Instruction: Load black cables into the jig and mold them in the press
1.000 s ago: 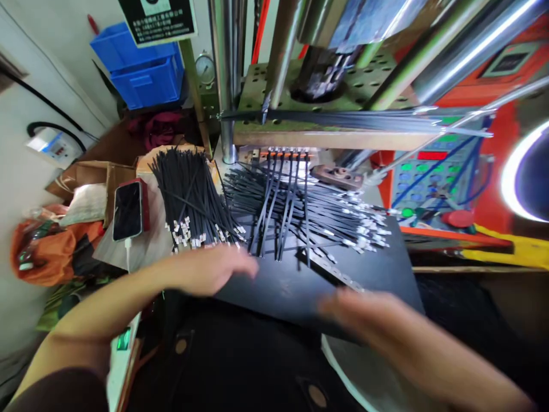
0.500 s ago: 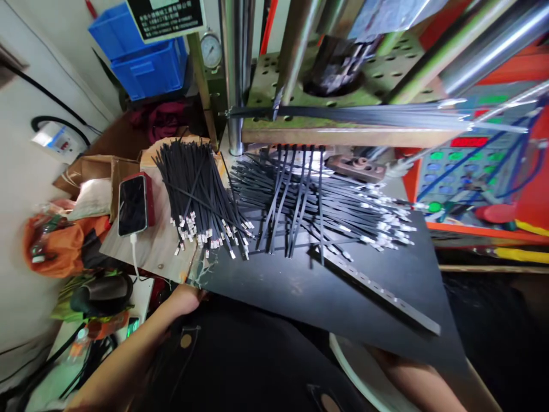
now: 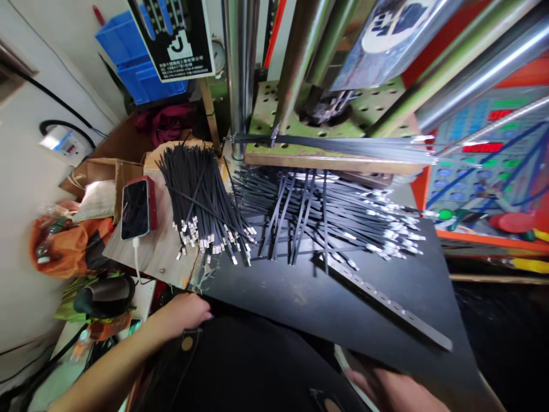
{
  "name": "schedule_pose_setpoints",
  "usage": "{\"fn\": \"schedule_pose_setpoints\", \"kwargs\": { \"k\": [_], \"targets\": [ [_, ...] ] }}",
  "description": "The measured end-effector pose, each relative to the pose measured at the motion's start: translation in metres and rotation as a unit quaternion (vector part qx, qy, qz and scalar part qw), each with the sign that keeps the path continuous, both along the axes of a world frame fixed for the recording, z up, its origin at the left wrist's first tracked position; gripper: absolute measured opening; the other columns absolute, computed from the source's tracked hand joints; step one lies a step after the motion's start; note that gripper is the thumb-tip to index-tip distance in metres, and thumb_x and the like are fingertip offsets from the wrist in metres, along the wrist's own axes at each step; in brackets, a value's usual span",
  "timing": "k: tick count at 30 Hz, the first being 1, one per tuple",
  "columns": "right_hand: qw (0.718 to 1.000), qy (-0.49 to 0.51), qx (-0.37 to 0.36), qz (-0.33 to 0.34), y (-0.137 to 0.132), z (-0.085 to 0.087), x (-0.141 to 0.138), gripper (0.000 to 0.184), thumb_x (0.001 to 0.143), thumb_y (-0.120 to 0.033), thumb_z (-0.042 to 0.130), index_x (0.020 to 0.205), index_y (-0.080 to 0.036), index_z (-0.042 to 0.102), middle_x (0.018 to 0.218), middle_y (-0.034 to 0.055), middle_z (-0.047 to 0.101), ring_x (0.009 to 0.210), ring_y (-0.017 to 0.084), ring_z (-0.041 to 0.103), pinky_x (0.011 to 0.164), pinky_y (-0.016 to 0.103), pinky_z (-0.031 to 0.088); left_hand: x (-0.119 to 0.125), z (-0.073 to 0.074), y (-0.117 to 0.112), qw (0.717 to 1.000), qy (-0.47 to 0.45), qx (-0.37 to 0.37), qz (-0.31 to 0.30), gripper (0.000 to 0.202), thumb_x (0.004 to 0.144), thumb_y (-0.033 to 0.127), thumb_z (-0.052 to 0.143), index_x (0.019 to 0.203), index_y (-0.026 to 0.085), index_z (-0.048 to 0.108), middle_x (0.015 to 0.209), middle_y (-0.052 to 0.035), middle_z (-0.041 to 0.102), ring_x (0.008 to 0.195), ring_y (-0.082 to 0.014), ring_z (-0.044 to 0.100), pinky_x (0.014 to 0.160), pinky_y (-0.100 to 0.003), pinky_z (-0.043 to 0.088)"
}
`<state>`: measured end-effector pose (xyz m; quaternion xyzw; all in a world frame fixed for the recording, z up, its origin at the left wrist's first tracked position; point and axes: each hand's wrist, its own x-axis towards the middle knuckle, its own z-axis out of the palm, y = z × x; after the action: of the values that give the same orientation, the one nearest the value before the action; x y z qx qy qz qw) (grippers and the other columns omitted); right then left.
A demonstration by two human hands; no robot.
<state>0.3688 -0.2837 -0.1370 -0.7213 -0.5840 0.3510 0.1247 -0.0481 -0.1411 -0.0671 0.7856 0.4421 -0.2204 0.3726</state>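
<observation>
Left hand (image 3: 184, 315) open, empty, at near edge of black board (image 3: 309, 303); right hand (image 3: 394, 392) half hidden below board, grip unclear. Black metal-tipped cable ties (image 3: 326, 220) fanned on board, bundle (image 3: 201, 206) just beside.

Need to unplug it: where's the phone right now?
In the head view, the phone lies on a wooden board, just left of the bundled black cable ties, with a white charging cable trailing down.

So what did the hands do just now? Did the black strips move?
The left hand and right hand pulled back from above the black board to its near edge, holding nothing visible. The piles of black strips stayed where they were.
</observation>
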Motion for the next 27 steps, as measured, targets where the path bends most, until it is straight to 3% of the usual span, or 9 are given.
{"fn": "schedule_pose_setpoints", "kwargs": {
  "k": [3, 5, 8, 12, 14, 17, 20, 23, 27],
  "targets": [
    [0.990, 0.052, 0.128, -0.036, 0.019, 0.037, -0.003, 0.022, 0.082, -0.055, 0.057, 0.090, -0.050, 0.076, 0.086, 0.0022, 0.078, 0.076, 0.033, 0.075, 0.073, 0.050, 0.063, 0.026, 0.051, 0.030, 0.988, -0.125, 0.046, -0.082, 0.025, 0.101, 0.021, 0.047, 0.105, 0.022, 0.071, 0.101, -0.0031, 0.074, 0.093, -0.0179, 0.069, 0.088, -0.028, 0.052],
    [0.961, -0.050, 0.257, -0.086, 0.048, 0.055, -0.001, 0.020, 0.084, -0.053, 0.059, 0.096, -0.048, 0.074, 0.092, 0.0071, 0.077, 0.081, 0.036, 0.073, 0.076, 0.055, 0.059, 0.055, 0.070, 0.061, 0.969, -0.152, 0.162, -0.106, 0.026, 0.104, 0.021, 0.043, 0.106, 0.018, 0.069, 0.106, -0.0062, 0.070, 0.100, -0.0198, 0.065, 0.093, -0.032, 0.050],
    [0.937, -0.191, 0.292, -0.028, 0.086, 0.062, 0.004, 0.021, 0.087, -0.048, 0.059, 0.089, -0.032, 0.073, 0.085, 0.0165, 0.073, 0.076, 0.040, 0.069, 0.066, 0.055, 0.053, 0.098, 0.069, 0.104, 0.940, -0.102, 0.286, -0.158, 0.020, 0.101, 0.019, 0.049, 0.100, 0.013, 0.068, 0.109, -0.0112, 0.063, 0.105, -0.0242, 0.060, 0.097, -0.037, 0.048],
    [0.917, -0.181, 0.353, 0.049, 0.086, 0.048, 0.001, 0.018, 0.093, -0.036, 0.055, 0.092, -0.023, 0.068, 0.083, 0.0144, 0.071, 0.075, 0.032, 0.066, 0.072, 0.047, 0.051, 0.119, 0.048, 0.131, 0.932, -0.039, 0.297, -0.204, 0.019, 0.099, 0.013, 0.049, 0.096, 0.013, 0.068, 0.108, -0.0099, 0.061, 0.091, -0.0212, 0.063, 0.083, -0.033, 0.051],
    [0.910, -0.134, 0.385, 0.075, 0.079, 0.047, -0.008, 0.015, 0.093, -0.035, 0.057, 0.095, -0.022, 0.066, 0.083, 0.0105, 0.069, 0.076, 0.027, 0.063, 0.073, 0.041, 0.050, 0.113, 0.046, 0.132, 0.934, -0.070, 0.293, -0.190, 0.021, 0.101, 0.014, 0.046, 0.098, 0.014, 0.067, 0.108, -0.0072, 0.063, 0.089, -0.0189, 0.064, 0.082, -0.031, 0.052],
    [0.915, -0.053, 0.376, 0.135, 0.095, 0.060, -0.041, 0.016, 0.096, -0.037, 0.058, 0.097, -0.021, 0.064, 0.085, 0.0061, 0.066, 0.078, 0.021, 0.060, 0.073, 0.033, 0.049, 0.098, 0.057, 0.127, 0.918, -0.182, 0.338, -0.100, 0.022, 0.105, 0.018, 0.044, 0.103, 0.016, 0.066, 0.104, -0.0047, 0.066, 0.096, -0.0171, 0.066, 0.090, -0.030, 0.053],
    [0.923, -0.043, 0.316, 0.215, 0.146, 0.083, -0.094, 0.022, 0.096, -0.039, 0.058, 0.103, -0.019, 0.064, 0.091, 0.0081, 0.066, 0.087, 0.023, 0.061, 0.078, 0.034, 0.049, 0.085, 0.080, 0.112, 0.857, -0.299, 0.419, -0.020, 0.022, 0.106, 0.021, 0.045, 0.106, 0.017, 0.067, 0.106, -0.0057, 0.069, 0.101, -0.0157, 0.066, 0.095, -0.030, 0.054],
    [0.940, -0.119, 0.197, 0.250, 0.197, 0.102, -0.150, 0.021, 0.092, -0.030, 0.062, 0.106, -0.013, 0.062, 0.100, 0.0147, 0.067, 0.097, 0.029, 0.062, 0.083, 0.037, 0.048, 0.071, 0.097, 0.082, 0.823, -0.357, 0.441, -0.039, 0.018, 0.104, 0.028, 0.052, 0.104, 0.018, 0.067, 0.108, -0.0066, 0.069, 0.103, -0.0155, 0.067, 0.094, -0.028, 0.056],
    [0.949, -0.127, 0.132, 0.258, 0.221, 0.110, -0.191, 0.027, 0.087, -0.005, 0.050, 0.113, -0.009, 0.057, 0.099, 0.0163, 0.069, 0.088, 0.025, 0.067, 0.073, 0.031, 0.045, 0.032, 0.091, 0.039, 0.879, -0.287, 0.378, -0.048, 0.030, 0.104, 0.018, 0.048, 0.132, 0.021, 0.058, 0.131, -0.0085, 0.064, 0.123, -0.0164, 0.061, 0.107, -0.031, 0.052]
  ]
}}
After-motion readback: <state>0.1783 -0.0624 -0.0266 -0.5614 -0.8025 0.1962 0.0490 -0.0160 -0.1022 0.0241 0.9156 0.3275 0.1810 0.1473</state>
